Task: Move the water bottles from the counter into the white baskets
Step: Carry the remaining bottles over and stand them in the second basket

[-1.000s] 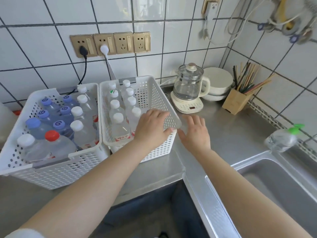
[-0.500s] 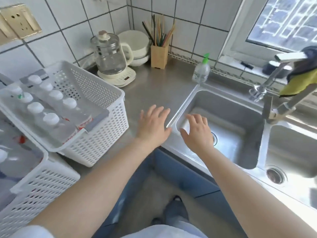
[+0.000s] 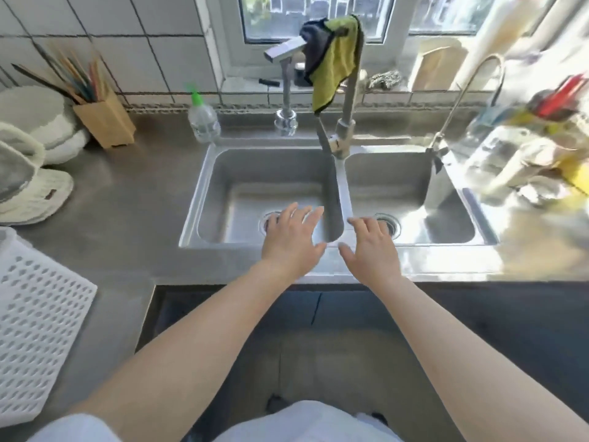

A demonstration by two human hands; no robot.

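Left hand [image 3: 291,240] and right hand [image 3: 371,247] spread, empty, above sink [image 3: 342,202], probably seeking more bottles; none in view. Basket [image 3: 38,327] at far left.

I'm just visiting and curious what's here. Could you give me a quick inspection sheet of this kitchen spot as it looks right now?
Surface: steel counter with a double sink.
Job's things: corner of one white basket at left; no water bottles seen.
Clutter: soap bottle, chopstick holder, kettle base, blurred dish rack.
Hands: left hand and right hand both empty, fingers spread over the sink's front edge.
Cables: nothing seen.
Surroundings: tiled wall, window, faucet with a yellow cloth draped on it.
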